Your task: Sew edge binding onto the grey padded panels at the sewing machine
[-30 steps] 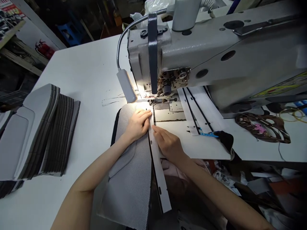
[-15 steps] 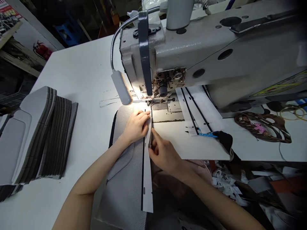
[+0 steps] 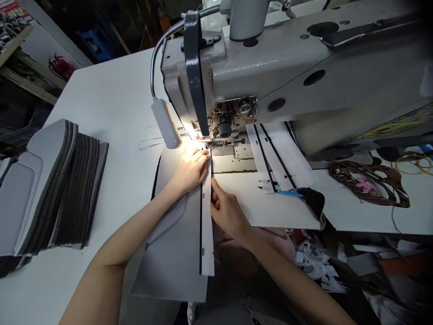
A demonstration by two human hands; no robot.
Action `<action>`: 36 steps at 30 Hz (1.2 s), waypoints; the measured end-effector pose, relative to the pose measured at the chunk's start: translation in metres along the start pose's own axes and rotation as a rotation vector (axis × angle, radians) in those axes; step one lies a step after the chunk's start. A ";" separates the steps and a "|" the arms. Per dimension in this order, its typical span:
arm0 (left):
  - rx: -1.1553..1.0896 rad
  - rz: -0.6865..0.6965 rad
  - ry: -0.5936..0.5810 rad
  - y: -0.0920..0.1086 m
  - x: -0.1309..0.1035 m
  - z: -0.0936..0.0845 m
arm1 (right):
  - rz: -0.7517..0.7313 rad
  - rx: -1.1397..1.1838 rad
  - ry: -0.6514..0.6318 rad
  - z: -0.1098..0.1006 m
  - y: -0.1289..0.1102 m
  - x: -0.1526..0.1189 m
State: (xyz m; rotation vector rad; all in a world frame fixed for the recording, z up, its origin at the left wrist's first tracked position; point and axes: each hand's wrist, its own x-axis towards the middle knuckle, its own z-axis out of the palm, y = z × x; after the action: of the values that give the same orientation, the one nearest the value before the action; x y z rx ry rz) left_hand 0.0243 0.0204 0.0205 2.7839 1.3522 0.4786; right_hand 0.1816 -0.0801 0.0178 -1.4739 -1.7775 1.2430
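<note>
A grey fabric panel (image 3: 176, 266) lies under the sewing machine's needle area (image 3: 207, 141), its lower part hanging past the table edge. Along its right side runs a white strip (image 3: 207, 225) with a black line and small slots. My left hand (image 3: 191, 169) presses on the strip and panel just below the needle, fingers together. My right hand (image 3: 228, 210) pinches the strip's right edge between thumb and curled fingers, its index finger pointing up along the edge. A small lamp (image 3: 166, 124) lights the spot.
A stack of sewn grey pieces (image 3: 64, 185) stands on the white table (image 3: 111, 99) at left. Right of the needle lie more white strips (image 3: 275, 158), blue-handled scissors (image 3: 291, 192) and a brown patterned item (image 3: 370, 183). Scraps (image 3: 318, 266) fill the space below the right table edge.
The panel and white strip have moved up toward the needle, so their lower ends sit higher. Both hands stay on the work. The view has shifted slightly.
</note>
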 end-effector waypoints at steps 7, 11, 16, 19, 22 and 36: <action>-0.031 0.035 0.045 0.009 -0.012 -0.004 | -0.007 -0.094 0.031 -0.003 -0.001 0.016; -0.063 0.005 0.067 0.008 -0.011 -0.001 | -0.014 -0.126 0.045 -0.003 -0.003 0.017; -0.071 -0.021 0.048 -0.001 0.000 0.005 | -0.015 -0.088 -0.025 0.002 -0.001 -0.005; -0.057 -0.033 0.063 -0.006 0.005 0.006 | 0.011 -0.035 -0.054 0.004 0.001 -0.016; -0.039 -0.029 0.078 -0.004 0.003 0.005 | 0.030 -0.011 -0.039 0.003 0.001 -0.014; -0.068 -0.015 0.054 0.007 -0.007 0.001 | 0.011 -0.045 -0.017 -0.001 0.003 -0.011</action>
State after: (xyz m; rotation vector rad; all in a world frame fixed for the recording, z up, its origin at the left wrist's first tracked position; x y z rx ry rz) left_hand 0.0258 0.0110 0.0183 2.7237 1.3383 0.5913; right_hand 0.1874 -0.0904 0.0177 -1.5042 -1.8224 1.2321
